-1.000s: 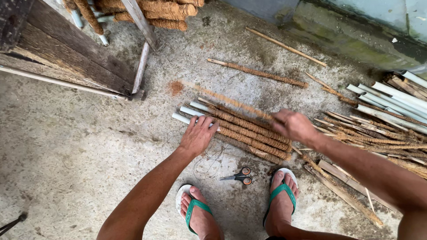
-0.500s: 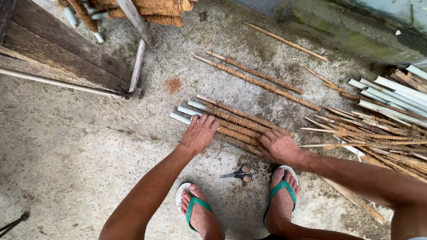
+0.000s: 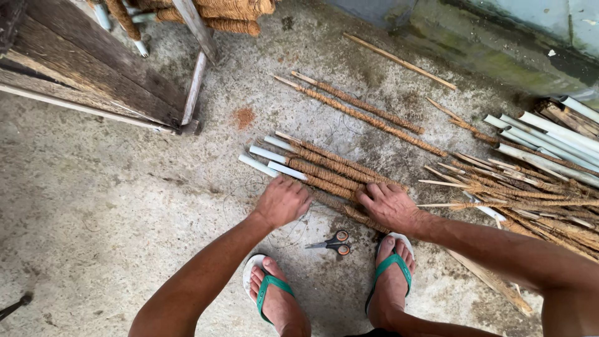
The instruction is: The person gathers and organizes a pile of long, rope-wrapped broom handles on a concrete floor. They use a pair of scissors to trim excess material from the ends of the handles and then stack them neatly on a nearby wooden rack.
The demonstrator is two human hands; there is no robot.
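Both hands lay palm-down on the bundle of coir-wrapped poles [image 3: 331, 171] on the concrete floor [image 3: 112, 206]: left hand [image 3: 284, 201] loosely curled at the near edge, right hand [image 3: 390, 205] with fingers spread over the wraps. Orange-handled scissors [image 3: 332, 243] lay between the green sandals [image 3: 390, 274].

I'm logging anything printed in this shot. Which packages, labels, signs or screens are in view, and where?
None in view. Only unmarked things show: coir-wrapped poles under the left hand and right hand, scissors on the concrete floor, and white pipes at the right.
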